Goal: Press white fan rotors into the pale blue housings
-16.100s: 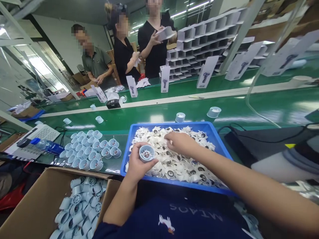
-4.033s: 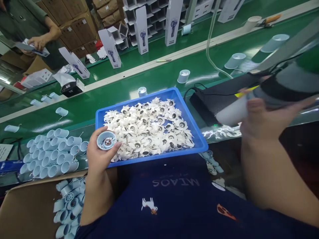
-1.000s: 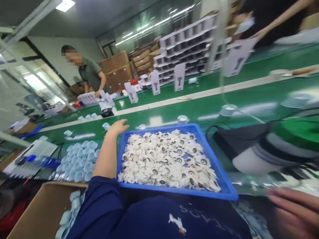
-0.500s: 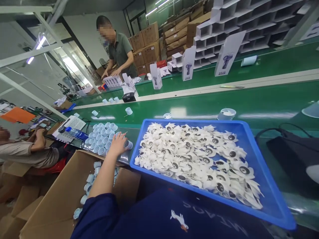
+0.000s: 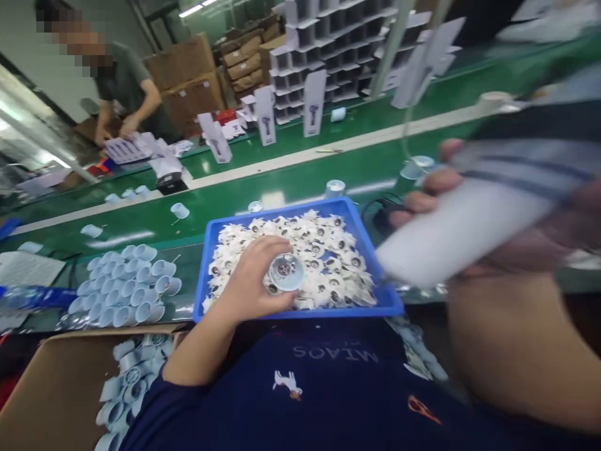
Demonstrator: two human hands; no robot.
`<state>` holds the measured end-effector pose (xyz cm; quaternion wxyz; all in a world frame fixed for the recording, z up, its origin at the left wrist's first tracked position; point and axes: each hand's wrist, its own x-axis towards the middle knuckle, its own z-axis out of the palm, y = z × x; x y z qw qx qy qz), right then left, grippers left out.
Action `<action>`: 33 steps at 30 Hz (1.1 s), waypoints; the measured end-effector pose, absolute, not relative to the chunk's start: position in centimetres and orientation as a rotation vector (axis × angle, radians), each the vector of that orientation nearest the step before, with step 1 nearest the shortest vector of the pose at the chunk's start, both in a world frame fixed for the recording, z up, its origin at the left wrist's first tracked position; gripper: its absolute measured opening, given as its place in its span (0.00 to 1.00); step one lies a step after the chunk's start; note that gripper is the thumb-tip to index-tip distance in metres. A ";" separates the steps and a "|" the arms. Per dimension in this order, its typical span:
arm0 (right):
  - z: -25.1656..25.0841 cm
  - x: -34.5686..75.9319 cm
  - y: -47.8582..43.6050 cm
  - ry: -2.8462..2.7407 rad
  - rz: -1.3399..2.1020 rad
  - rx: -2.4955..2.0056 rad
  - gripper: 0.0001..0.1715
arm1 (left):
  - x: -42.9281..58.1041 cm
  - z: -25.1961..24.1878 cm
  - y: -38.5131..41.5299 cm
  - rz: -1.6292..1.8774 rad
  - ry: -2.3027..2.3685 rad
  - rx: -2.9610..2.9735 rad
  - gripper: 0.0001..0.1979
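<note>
My left hand [image 5: 256, 272] is closed around a light-blue cylindrical housing [image 5: 293, 282] above the blue tray. Its open end faces me, with a small metal part inside. My right hand [image 5: 507, 257], smeared by motion, wraps around a thick white and grey tapered tool that looks like an electric screwdriver [image 5: 446, 241]. The tool's narrow end points left and down, apart from the housing. Under my left hand, white fan blades [image 5: 335, 247] with dark hubs fill the blue tray [image 5: 392, 304].
Many light-blue housings [image 5: 124, 282] stand grouped on the bench at left. More lie in a cardboard box [image 5: 51, 382] below. Beyond the tray are a green conveyor [image 5: 295, 166], printed boxes [image 5: 314, 103] and a co-worker [image 5: 126, 94] handling boxes.
My left hand has moved from the group of housings to over the tray, now with a housing in it. My right hand has come into view with the tool. The view has turned right.
</note>
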<state>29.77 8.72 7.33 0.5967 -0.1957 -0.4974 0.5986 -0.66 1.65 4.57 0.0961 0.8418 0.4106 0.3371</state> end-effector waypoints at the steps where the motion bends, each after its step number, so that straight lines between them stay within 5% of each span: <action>1: 8.7 28.3 8.2 -1.097 1.559 -0.349 0.41 | 0.9 4.3 1.7 1.002 1.123 2.502 0.30; 11: 11.3 22.7 5.4 -0.983 1.451 -0.227 0.32 | 5.5 4.3 1.1 1.154 0.995 2.330 0.27; 33: 10.8 22.7 5.0 -1.163 1.358 -0.390 0.36 | 6.0 4.4 0.3 1.017 1.079 2.131 0.26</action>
